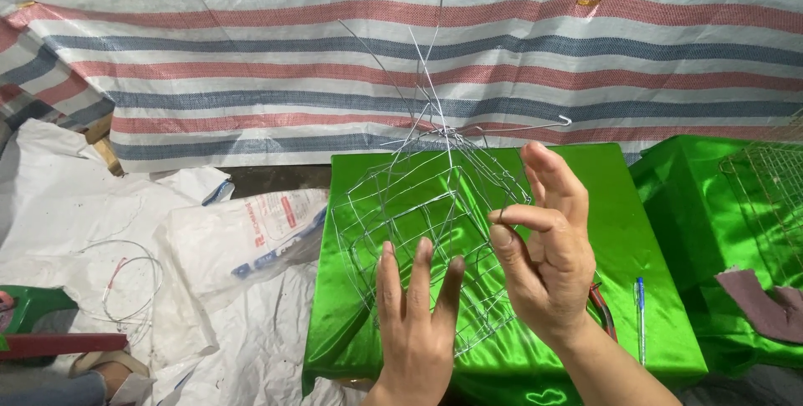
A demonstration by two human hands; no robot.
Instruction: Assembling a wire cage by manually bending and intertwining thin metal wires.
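- Nearest the cam: left hand point(416, 322), fingers straight and spread a bit, pressed flat against the near side of the wire cage frame point(427, 222). Nothing is gripped by it, afaict it's only a brace.
- Right hand point(548, 247) is raised at the frame's right side, thumb and forefinger pinched together on one thin wire strand point(512, 197), other fingers left loose and half open.
- Frame itself: a boxy lattice of thin silver wire, tilted, sat on the green satin-covered table point(636, 205), roughly mid-table. Loose wire ends point(427, 80) are left sticking up from the top, one w/ a small hook point(565, 120) at the far right.
- Step in hand, imo: a strand is being tied or twisted into the lattice on the right side while the frame is steadied. Top looks unfinished, so the build is judged partway.
- Next move would prob call for the pinched strand to be wrapped tight round a crossing w/o the frame being tipped; steady pressure from the left would be needed, thin wire is springy.
- On the table by the right wrist: red-handled pliers point(600, 310), mostly hidden, plus a blue pen point(641, 318).
- Elsewhere: another wire mesh piece point(774, 197) on a second green cloth at right, striped tarp point(251, 63) behind, white sacks point(242, 239) and a wire coil point(130, 280) on the floor at left.
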